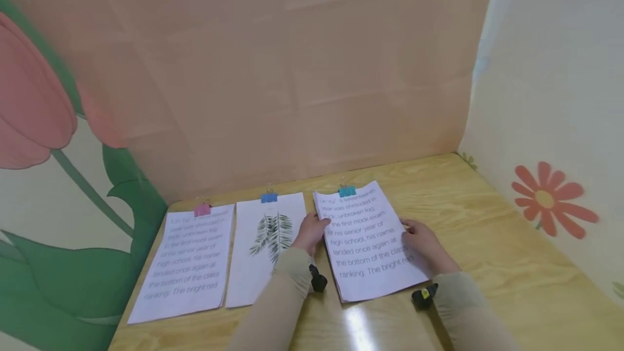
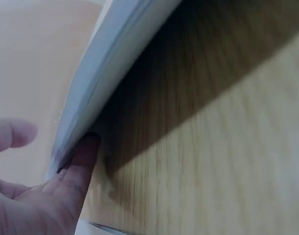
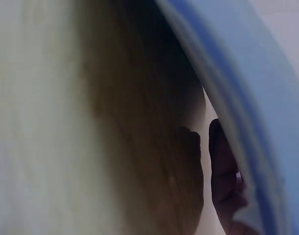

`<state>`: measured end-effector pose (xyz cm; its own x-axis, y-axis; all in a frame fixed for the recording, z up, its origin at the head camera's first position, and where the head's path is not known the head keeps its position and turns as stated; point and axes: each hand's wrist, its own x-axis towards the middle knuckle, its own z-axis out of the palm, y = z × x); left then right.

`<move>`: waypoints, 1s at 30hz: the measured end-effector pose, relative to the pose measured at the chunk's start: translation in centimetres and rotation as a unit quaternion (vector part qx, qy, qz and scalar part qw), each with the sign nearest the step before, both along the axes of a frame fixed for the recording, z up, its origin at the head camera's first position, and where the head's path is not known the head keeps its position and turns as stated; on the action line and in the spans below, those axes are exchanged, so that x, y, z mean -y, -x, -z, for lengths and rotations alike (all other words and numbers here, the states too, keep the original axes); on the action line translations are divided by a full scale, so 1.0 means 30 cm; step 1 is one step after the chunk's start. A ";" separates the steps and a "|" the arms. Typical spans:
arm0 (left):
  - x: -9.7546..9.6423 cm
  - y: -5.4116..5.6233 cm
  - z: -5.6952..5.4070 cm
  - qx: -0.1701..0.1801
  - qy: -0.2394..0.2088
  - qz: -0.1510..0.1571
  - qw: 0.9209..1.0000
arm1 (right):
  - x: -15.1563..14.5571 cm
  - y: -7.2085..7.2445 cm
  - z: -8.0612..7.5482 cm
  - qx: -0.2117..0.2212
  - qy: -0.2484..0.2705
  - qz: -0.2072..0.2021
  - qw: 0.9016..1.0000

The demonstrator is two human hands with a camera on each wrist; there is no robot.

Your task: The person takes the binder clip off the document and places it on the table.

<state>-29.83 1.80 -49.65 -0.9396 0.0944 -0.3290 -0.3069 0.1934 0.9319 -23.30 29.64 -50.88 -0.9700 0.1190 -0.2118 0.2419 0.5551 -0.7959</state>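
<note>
A stack of printed paper (image 1: pixel 363 251) has a teal binder clip (image 1: pixel 347 192) on its top edge. My left hand (image 1: pixel 311 233) holds its left edge, thumb over the top sheet. In the left wrist view, the fingers (image 2: pixel 76 171) reach under the lifted stack (image 2: pixel 108 63), above the wooden table. On the opposite edge, my right hand (image 1: pixel 425 244) grips the paper with the thumb on top. The right wrist view shows fingers (image 3: pixel 224 171) beneath the curved sheets (image 3: pixel 252 98), which hide the rest of that hand.
Left of the held stack lies a sheet with a palm-leaf print (image 1: pixel 275 232) under a blue binder clip (image 1: pixel 269 197). Farther left is another printed text stack (image 1: pixel 182 270) with a pink binder clip (image 1: pixel 202 209). The wooden table (image 1: pixel 507 275) meets walls at the back and right.
</note>
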 end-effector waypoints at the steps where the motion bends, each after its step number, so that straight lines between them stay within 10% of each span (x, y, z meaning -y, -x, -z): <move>1: 0.000 0.009 0.003 -0.004 0.008 -0.008 1.000 | 0.001 -0.003 0.000 0.003 0.002 0.000 1.000; 15: 0.012 0.111 0.035 -0.055 0.106 -0.060 0.991 | 0.004 -0.029 -0.008 0.012 0.001 0.011 1.000; 30: -0.013 0.132 0.047 -0.078 0.110 -0.041 0.990 | -0.007 -0.051 -0.020 0.060 -0.033 0.033 0.997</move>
<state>-33.80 2.20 -51.06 -0.9823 -0.0415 -0.1825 -0.1846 0.3775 0.9074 -21.78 29.85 -50.29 -0.9276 0.1996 -0.3157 0.3713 0.5845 -0.7215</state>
